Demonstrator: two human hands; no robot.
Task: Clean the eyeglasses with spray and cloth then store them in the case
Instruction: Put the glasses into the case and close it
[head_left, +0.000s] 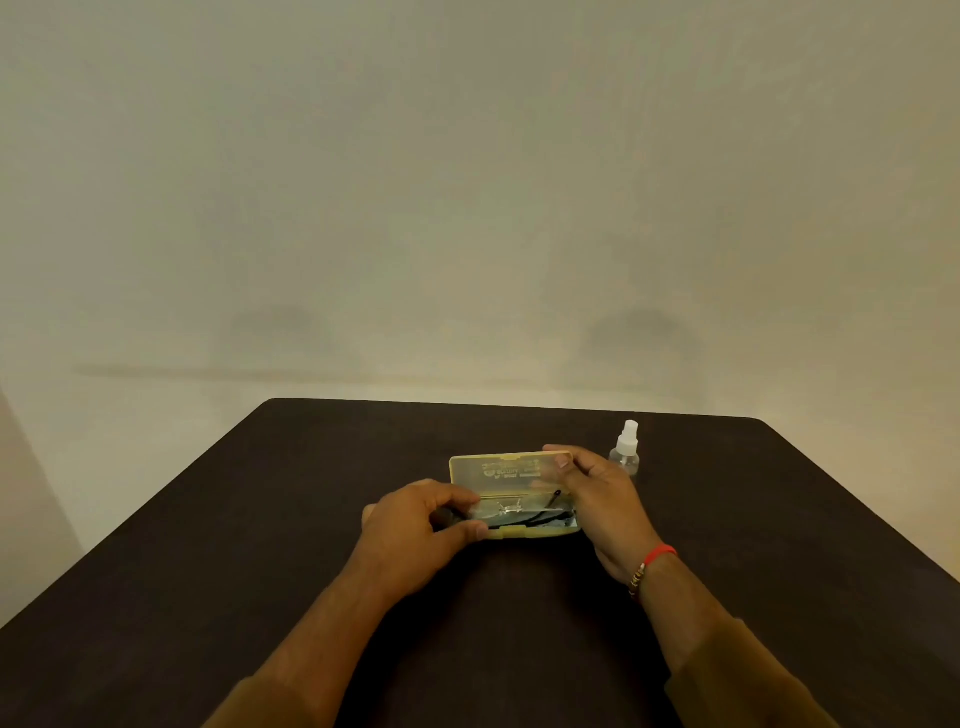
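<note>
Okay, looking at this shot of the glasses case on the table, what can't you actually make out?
Head view only:
- Eyeglasses in the open case: left end hidden by the left hand; lenses too small to judge clean.
- Print on the lid: too small and blurred to read; right corner covered by the right hand.
- Cloth: none seen; possibly under the left hand.
- Spray bottle: fill level too small to tell.
</note>
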